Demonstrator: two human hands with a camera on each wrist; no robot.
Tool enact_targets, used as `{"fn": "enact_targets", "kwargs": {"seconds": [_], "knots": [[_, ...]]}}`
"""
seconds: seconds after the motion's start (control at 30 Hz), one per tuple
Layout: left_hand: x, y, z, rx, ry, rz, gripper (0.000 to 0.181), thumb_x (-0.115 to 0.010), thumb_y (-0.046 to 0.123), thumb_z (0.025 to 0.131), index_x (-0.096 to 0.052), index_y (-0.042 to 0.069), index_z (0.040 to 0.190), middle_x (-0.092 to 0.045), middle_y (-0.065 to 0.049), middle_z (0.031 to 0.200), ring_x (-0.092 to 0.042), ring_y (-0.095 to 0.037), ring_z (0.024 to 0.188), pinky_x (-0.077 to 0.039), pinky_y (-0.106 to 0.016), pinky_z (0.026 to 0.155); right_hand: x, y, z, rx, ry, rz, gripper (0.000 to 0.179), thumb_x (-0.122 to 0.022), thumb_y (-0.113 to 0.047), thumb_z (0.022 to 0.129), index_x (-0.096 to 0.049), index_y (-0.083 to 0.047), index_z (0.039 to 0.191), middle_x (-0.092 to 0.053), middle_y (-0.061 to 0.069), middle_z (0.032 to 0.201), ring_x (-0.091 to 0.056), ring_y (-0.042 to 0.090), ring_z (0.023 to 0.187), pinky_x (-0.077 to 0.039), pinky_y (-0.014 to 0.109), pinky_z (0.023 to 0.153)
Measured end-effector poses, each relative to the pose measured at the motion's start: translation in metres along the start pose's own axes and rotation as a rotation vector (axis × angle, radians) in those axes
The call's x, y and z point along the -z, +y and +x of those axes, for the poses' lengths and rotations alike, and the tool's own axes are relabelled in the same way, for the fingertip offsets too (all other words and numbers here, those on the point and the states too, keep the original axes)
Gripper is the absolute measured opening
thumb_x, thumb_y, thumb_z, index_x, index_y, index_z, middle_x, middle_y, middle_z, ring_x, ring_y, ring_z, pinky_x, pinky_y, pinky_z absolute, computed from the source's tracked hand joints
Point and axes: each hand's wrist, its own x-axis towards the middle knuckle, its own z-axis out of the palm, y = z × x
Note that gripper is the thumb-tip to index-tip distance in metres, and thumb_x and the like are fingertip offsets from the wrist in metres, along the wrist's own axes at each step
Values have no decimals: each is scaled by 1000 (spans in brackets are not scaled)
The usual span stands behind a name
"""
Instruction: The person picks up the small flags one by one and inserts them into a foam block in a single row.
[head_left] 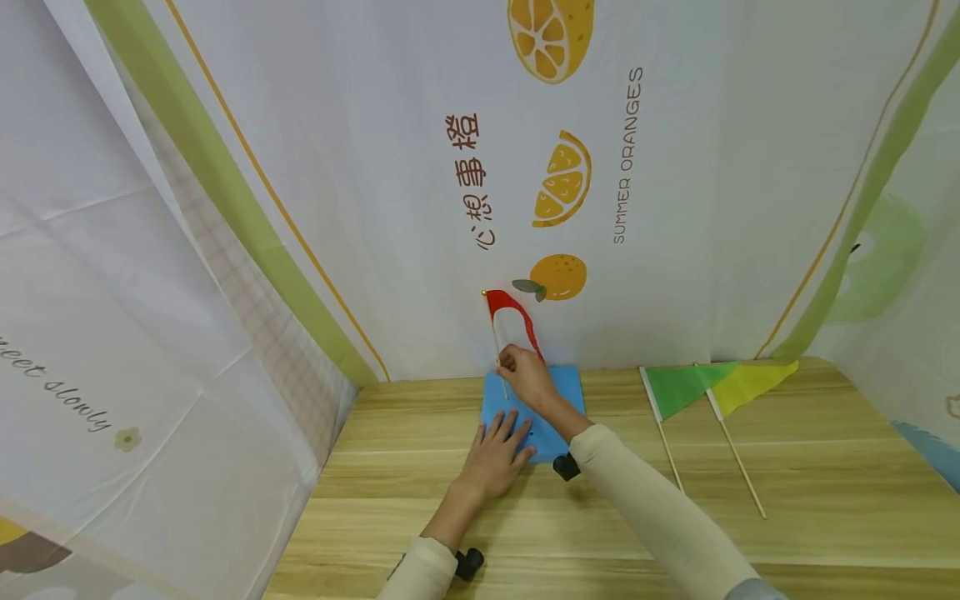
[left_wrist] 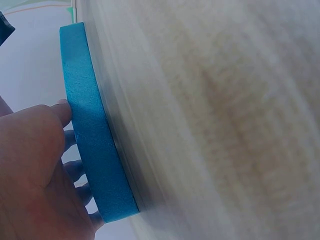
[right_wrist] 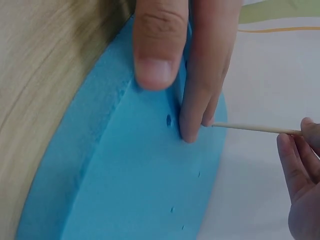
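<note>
My right hand (head_left: 527, 375) pinches the thin wooden stick (right_wrist: 250, 128) of a small pennant flag (head_left: 497, 301), red-edged with a white middle. The flag stands nearly upright, its cloth partly behind the hand. Beneath lies a flat blue foam block (head_left: 567, 385) with several small holes in its top. The stick's lower end meets the block's far part, close by the left fingertips in the right wrist view. With fingers spread, my left hand (head_left: 492, 458) rests on the block's near left part. The left wrist view shows the block's thick side (left_wrist: 95, 120) and the thumb at its edge.
On the wooden table (head_left: 405, 475), to the right, lie a green pennant flag (head_left: 678, 390) and a yellow pennant flag (head_left: 750, 387), their sticks pointing toward me. A white cloth (head_left: 375, 208) printed with oranges hangs right behind the table's far edge.
</note>
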Motion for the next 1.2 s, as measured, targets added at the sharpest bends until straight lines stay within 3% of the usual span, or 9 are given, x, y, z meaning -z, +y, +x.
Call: {"fn": "enact_targets", "kwargs": {"seconds": [0.17,0.73,1.2], "knots": [[1,0,0,-7,6,9,56,-35,51,104,-35,24,154,-26,-7,163,-20,-32,152,-21,-61,119,-3,-3,0,-22,-10,-19,20,-64,-23,97,-66,-6,107,-72,1,99,-69,16,90,-59,34,79],[3,1,-1,4,-15,6,57,-34,50,105,-32,24,155,-22,-8,164,-18,-33,152,-20,-62,119,-5,0,-5,-55,1,-75,12,-65,-23,96,-69,-14,103,-75,1,101,-71,16,89,-59,34,77],[2,2,0,5,-3,5,56,-36,49,105,-35,24,154,-24,-8,163,-18,-33,152,-20,-62,119,-2,7,-8,-67,10,-72,13,-70,-23,93,-70,-12,100,-73,1,96,-69,16,88,-59,35,79]]}}
